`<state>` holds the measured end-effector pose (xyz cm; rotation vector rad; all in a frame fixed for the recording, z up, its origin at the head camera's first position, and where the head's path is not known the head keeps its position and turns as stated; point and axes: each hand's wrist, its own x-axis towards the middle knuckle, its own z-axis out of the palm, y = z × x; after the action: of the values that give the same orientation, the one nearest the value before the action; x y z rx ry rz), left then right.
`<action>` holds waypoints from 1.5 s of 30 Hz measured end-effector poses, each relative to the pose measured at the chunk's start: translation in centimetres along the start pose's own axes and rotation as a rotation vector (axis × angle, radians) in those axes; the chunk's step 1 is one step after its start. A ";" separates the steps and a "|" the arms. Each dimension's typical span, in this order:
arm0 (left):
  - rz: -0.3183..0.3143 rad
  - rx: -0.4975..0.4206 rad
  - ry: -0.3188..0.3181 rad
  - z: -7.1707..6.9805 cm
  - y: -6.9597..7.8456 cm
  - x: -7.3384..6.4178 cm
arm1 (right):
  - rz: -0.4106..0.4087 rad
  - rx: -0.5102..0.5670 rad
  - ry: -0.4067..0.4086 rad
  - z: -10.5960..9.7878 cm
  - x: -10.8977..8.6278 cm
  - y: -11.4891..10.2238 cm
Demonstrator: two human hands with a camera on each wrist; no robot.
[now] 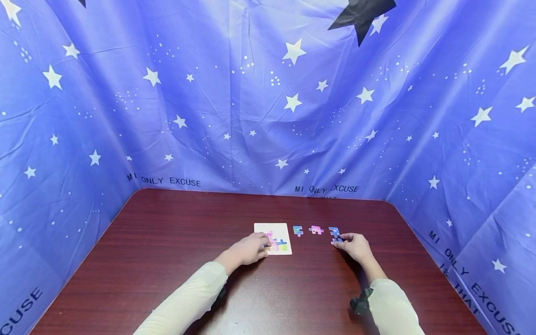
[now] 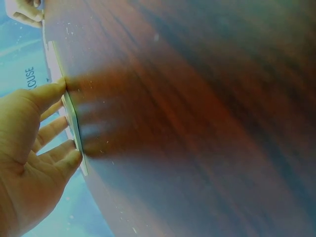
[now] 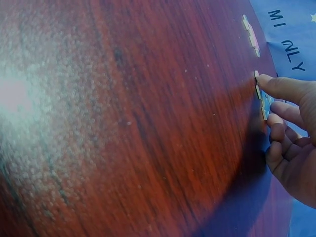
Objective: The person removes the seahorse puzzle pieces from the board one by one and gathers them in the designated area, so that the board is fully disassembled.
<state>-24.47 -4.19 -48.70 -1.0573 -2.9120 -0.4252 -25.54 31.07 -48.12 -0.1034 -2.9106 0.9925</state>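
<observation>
A white puzzle board with a colourful picture lies flat on the table. My left hand rests on its left side, fingers spread over the picture. In the left wrist view, the thumb and little finger of the left hand reach the board's near edge. To the right, my right hand pinches a blue puzzle piece at its near end, low over the table. In the right wrist view, the thumb and forefinger of the right hand meet the piece's edge, with the other fingers curled beneath.
Between the board and the right hand lie a blue-green puzzle piece and a pink puzzle piece. The dark red wooden table ends at a blue star-printed curtain around the back and sides.
</observation>
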 end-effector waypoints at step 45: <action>-0.064 -0.084 0.058 -0.4 -0.9 -1.3 | -0.119 0.213 -0.084 5.7 0.4 -7.9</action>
<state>-24.01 -5.75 -48.71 -0.9460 -2.9065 -0.5743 -26.77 21.38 -47.75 0.1235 -2.8213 1.3061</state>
